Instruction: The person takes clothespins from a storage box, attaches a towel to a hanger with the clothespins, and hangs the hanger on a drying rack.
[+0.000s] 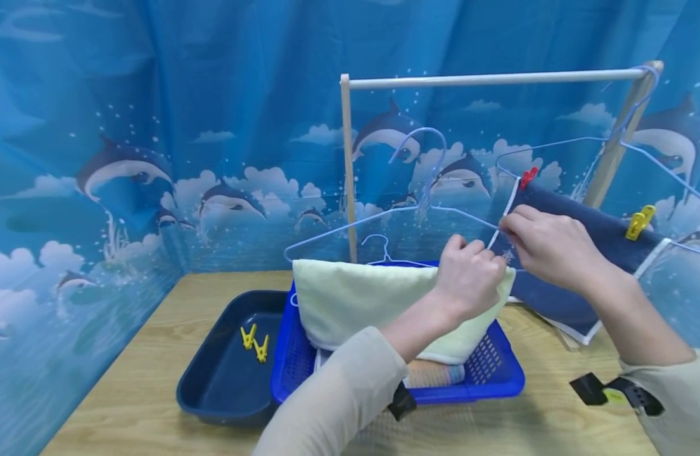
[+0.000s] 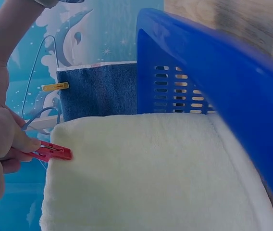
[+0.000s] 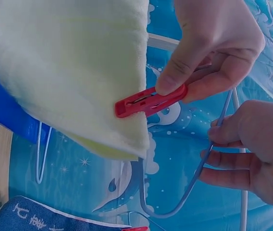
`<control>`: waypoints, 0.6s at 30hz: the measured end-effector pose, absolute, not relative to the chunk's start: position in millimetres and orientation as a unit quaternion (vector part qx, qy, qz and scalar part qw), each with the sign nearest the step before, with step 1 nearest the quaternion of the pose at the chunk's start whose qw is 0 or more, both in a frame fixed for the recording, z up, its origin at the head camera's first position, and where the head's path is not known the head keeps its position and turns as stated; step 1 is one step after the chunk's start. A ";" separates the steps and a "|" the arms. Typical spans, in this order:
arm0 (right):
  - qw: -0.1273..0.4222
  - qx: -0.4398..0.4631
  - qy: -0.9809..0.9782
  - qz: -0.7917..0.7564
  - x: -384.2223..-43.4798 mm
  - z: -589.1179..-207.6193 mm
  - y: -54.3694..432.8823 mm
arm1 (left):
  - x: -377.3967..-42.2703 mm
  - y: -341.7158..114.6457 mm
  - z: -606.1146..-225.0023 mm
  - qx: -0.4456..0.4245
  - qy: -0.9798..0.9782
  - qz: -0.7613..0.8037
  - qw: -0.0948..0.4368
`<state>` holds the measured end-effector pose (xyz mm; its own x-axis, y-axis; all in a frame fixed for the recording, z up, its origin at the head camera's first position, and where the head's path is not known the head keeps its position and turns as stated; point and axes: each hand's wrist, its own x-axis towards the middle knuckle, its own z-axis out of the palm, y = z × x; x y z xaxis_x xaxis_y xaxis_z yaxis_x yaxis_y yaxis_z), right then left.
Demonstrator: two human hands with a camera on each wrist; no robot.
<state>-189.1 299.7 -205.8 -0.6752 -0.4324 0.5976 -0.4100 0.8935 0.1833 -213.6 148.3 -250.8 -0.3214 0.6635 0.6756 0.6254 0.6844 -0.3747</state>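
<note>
A pale yellow towel (image 1: 361,291) hangs folded over the lower bar of a blue wire hanger (image 1: 350,225). My left hand (image 1: 469,278) pinches a red clothespin (image 3: 148,102) between thumb and fingers. That clothespin sits across the towel's top edge near its right corner, best seen in both wrist views; in the head view the hand hides it. Beyond it, my right hand (image 1: 555,247) grips the hanger's wire at its right end, fingers and thumb round it in the right wrist view (image 3: 256,149). The hanger's hook is free above the towel.
Below the towel stands a blue basket (image 1: 512,380) with cloths and another hanger (image 1: 386,247). To its left, a dark tray (image 1: 207,380) holds two yellow clothespins (image 1: 261,348). A rack (image 1: 498,79) behind carries a hanger with a clipped navy towel (image 1: 583,218).
</note>
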 end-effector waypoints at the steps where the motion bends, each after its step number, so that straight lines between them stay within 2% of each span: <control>1: 0.331 0.231 -0.915 -0.016 -189.1 -205.7 299.4 | -213.8 148.4 -250.8 -0.394 -0.814 0.024 0.425; 9: 0.347 0.246 -0.905 -0.018 -193.2 -206.7 299.1 | -212.8 148.9 -254.8 -0.399 -0.810 0.040 0.428; 18: 0.347 0.238 -0.907 -0.008 -193.8 -208.5 299.1 | -211.0 148.5 -256.8 -0.395 -0.787 0.053 0.471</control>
<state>-193.8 299.1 -208.5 -0.6458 -0.4368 0.6262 -0.4257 0.8869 0.1796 -211.0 148.5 -256.8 -0.2449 0.6707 0.7001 0.5718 0.6830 -0.4544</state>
